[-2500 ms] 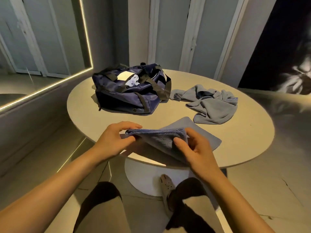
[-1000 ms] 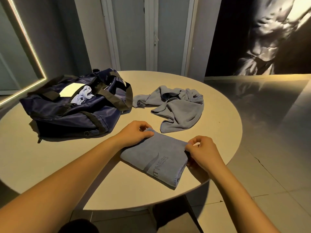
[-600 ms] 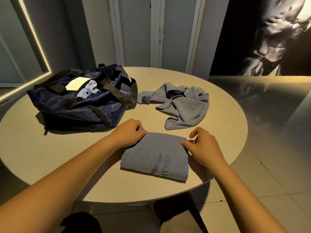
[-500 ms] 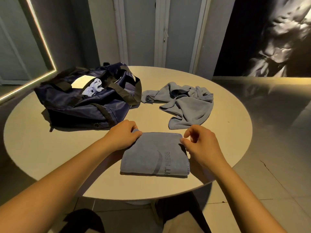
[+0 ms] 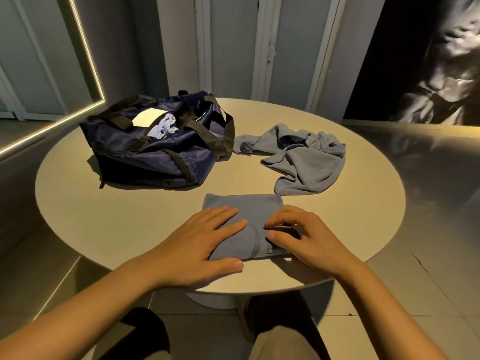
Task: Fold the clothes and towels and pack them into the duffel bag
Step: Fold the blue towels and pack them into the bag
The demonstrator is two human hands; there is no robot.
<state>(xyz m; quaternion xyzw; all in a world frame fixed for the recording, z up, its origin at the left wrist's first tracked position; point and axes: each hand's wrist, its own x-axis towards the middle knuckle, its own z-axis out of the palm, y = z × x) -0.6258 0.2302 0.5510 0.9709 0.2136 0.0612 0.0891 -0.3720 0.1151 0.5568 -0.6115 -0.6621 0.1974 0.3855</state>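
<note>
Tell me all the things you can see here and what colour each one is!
table: one, beige, round, in the middle.
bag: one, dark blue with black straps, open, far left on the table.
cloth: one, light blue, bunched inside the bag.
crumpled towel: one, grey-blue, far right on the table, beside the bag.
folded towel: one, grey-blue, at the near edge, under both hands.
light strip: one, glowing white, on the left wall.
picture: one, dark, on the right wall.
left hand: one, flat on the folded towel.
right hand: one, fingers bent, tips on the folded towel.
</note>
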